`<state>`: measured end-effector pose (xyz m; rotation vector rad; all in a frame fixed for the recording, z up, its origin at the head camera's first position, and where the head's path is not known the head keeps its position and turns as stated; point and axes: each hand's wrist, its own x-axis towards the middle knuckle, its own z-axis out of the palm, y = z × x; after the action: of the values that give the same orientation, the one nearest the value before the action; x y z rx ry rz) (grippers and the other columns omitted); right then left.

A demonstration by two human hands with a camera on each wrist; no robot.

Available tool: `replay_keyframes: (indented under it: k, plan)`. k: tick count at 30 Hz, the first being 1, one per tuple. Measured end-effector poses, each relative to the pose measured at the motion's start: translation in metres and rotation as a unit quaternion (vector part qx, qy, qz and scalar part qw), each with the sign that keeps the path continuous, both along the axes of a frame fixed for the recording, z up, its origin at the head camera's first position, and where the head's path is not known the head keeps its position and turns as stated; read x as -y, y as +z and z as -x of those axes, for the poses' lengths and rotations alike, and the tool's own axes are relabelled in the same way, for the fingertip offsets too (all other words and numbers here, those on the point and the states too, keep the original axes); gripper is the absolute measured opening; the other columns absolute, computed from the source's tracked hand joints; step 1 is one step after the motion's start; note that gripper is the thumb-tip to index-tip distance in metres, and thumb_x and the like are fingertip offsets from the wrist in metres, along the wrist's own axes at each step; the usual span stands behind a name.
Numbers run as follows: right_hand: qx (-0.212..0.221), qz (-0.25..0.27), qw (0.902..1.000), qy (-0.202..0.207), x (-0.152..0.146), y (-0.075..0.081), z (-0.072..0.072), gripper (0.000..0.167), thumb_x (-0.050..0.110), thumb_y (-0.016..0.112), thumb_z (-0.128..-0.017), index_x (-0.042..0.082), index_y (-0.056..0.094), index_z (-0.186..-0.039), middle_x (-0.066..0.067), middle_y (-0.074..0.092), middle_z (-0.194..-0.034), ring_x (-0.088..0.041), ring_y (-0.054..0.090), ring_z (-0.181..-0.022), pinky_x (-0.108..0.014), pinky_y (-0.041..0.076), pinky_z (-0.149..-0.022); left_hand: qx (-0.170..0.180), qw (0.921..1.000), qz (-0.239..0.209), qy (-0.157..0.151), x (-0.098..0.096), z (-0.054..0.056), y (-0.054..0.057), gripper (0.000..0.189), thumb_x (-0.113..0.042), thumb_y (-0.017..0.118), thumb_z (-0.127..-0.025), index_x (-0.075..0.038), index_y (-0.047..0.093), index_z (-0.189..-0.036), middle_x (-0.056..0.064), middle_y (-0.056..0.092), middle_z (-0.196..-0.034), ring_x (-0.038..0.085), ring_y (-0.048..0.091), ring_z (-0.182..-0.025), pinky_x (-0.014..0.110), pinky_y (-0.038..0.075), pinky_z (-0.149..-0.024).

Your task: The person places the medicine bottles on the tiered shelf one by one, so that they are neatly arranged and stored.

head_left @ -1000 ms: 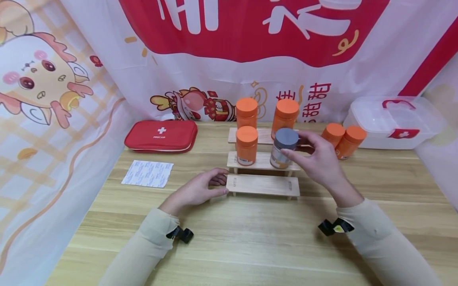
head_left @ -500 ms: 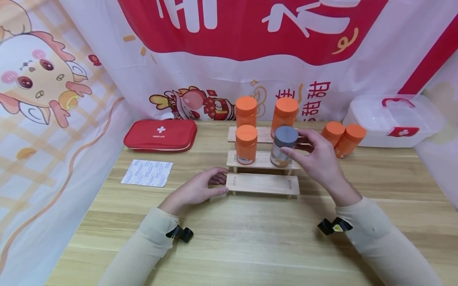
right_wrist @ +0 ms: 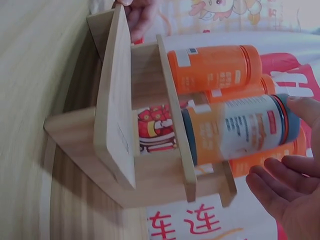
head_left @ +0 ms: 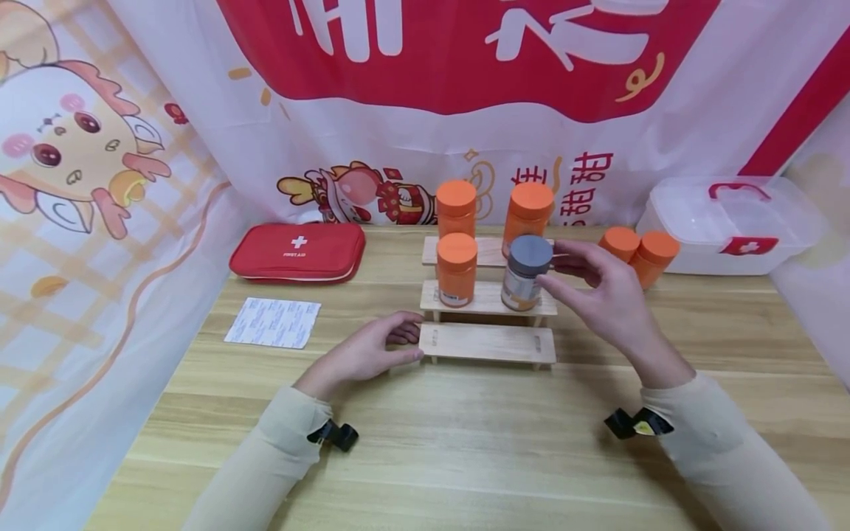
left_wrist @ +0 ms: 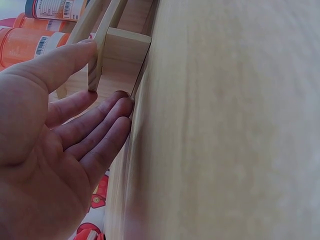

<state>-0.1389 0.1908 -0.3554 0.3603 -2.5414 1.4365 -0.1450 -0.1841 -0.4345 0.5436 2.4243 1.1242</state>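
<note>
A three-tier wooden rack (head_left: 488,342) stands mid-table. My left hand (head_left: 372,346) holds the left end of its lowest board; in the left wrist view the thumb and index finger (left_wrist: 75,101) touch opposite edges of that end. On the middle tier stands an upright grey-lidded bottle (head_left: 522,284), left of my right hand (head_left: 607,295). The right fingers are spread beside it, with the thumb (right_wrist: 305,107) by the lid in the right wrist view; whether it touches cannot be told. An orange bottle (head_left: 457,273) shares that tier. Two more orange bottles (head_left: 529,206) stand on the top tier.
Two orange bottles (head_left: 654,258) stand on the table beyond my right hand, one partly hidden. A clear medicine box (head_left: 724,228) sits at the back right. To the left lie a red first-aid pouch (head_left: 299,254) and a printed white sheet (head_left: 272,322).
My right hand has loosened from the grey-lidded bottle and drawn a little to the right. The bottle stays on the middle tier, and my left hand has not moved.
</note>
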Motion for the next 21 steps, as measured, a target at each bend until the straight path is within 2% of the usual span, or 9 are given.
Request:
replay_keyframes:
  k: [3,13,21]
  plan:
    - [0.001,0.001,0.9999,-0.011,-0.008,0.0,-0.002,0.058,0.027,0.085,-0.096,0.012,0.064,-0.148,-0.009,0.069,-0.142,-0.027,0.069,-0.127,-0.003,0.05,-0.1,-0.001,1.0,0.001,-0.001,0.0,0.0,0.0,0.061,-0.029,0.077,-0.102,-0.013,0.053,-0.155,0.004,0.069,-0.138,0.022,0.066,-0.129,0.046,0.054,-0.117]
    - [-0.026,0.01,0.9975,-0.065,-0.042,-0.005,-0.007,0.052,0.018,0.083,-0.097,0.009,0.065,-0.145,-0.015,0.071,-0.136,-0.003,0.067,-0.114,-0.003,0.052,-0.096,-0.007,0.9999,-0.003,-0.006,0.001,0.0,0.0,0.061,-0.029,0.078,-0.102,-0.01,0.053,-0.155,0.005,0.069,-0.137,0.023,0.066,-0.129,0.047,0.054,-0.117]
    - [-0.036,0.027,0.9915,-0.122,-0.076,-0.014,-0.007,0.049,0.014,0.08,-0.098,0.003,0.066,-0.144,0.011,0.071,-0.127,0.003,0.066,-0.111,-0.001,0.05,-0.097,-0.004,1.0,-0.001,-0.004,0.0,0.001,0.001,0.06,-0.028,0.078,-0.102,-0.011,0.054,-0.154,0.005,0.069,-0.138,0.023,0.066,-0.13,0.047,0.053,-0.118]
